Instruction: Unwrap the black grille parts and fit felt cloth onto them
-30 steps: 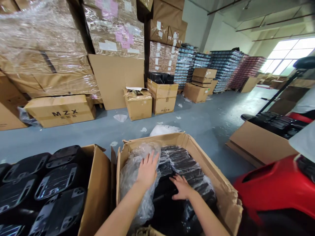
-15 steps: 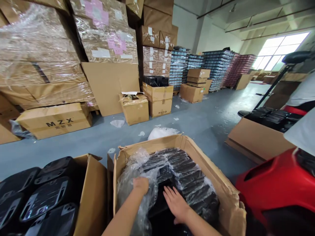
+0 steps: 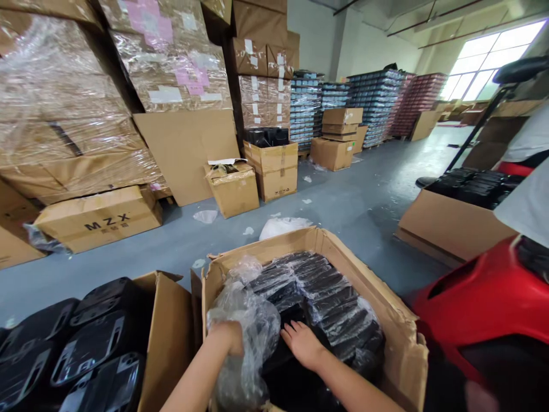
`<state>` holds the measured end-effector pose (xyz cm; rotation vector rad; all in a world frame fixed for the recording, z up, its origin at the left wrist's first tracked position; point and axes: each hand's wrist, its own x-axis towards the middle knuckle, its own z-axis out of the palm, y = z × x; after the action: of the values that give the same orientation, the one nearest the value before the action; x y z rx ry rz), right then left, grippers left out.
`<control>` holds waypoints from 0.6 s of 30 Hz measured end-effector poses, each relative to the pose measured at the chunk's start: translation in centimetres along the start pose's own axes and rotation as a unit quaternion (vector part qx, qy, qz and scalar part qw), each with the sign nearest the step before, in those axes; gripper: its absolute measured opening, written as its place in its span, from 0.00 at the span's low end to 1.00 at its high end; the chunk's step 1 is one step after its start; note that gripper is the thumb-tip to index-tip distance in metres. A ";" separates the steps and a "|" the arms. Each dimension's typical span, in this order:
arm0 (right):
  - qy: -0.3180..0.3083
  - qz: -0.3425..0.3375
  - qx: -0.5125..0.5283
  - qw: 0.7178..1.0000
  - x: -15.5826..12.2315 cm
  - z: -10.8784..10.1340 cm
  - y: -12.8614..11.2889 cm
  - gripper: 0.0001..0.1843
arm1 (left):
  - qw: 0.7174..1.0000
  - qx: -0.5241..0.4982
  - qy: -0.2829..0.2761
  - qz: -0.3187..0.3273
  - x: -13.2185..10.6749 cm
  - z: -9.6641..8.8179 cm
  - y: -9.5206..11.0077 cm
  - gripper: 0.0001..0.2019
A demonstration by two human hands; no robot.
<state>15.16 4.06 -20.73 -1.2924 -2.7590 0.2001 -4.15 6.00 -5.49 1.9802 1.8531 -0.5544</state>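
My left hand (image 3: 230,336) is closed on crumpled clear plastic film (image 3: 253,326) at the left side of a large open cardboard box (image 3: 358,260). Its fingertips are hidden in the folds. Beside it, my right hand (image 3: 301,344) lies with fingers stretched out on a smooth black piece (image 3: 285,372) inside the box. Rows of black parts in clear plastic (image 3: 330,286) are packed along the box's far and right sides. What the black piece is, I cannot tell.
At the left, another carton (image 3: 169,337) holds several black plastic cases (image 3: 92,343). A red plastic object (image 3: 476,309) stands close on the right, near a person's pale sleeve (image 3: 525,214) and a box of black parts (image 3: 454,220). Wrapped carton stacks (image 3: 180,74) line the back.
My left hand has moved left and slightly down, pulling the plastic film with it. My right hand stays on the black piece, shifted slightly left. The view has turned a little.
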 end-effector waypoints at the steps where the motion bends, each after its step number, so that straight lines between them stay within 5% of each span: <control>1: 0.009 -0.001 -0.002 1.000 -0.1 0.0 0.1 0.18 | 1.000 0.009 0.011 0.001 -0.2 -0.7 0.5 0.11; 5: 0.033 -0.006 -0.001 0.999 -0.4 -0.9 0.8 0.16 | 0.997 0.021 0.064 0.037 -0.6 -1.9 2.9 0.18; 9: 0.024 -0.007 0.002 1.000 -0.5 -2.1 1.4 0.13 | 0.988 -0.034 0.034 0.144 0.7 1.2 3.5 0.25; 12: 0.020 -0.003 0.010 1.000 -0.7 -2.9 1.8 0.14 | 0.991 -0.064 -0.042 0.111 2.4 4.3 2.0 0.16; 18: 0.017 0.023 0.044 0.999 -1.2 -5.0 4.3 0.22 | 0.993 -0.092 -0.066 0.043 4.2 6.6 -1.1 0.08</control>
<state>19.89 6.23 -16.46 -1.3255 -2.6614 0.2976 -5.26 6.27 -13.30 1.8468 1.6675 -0.4588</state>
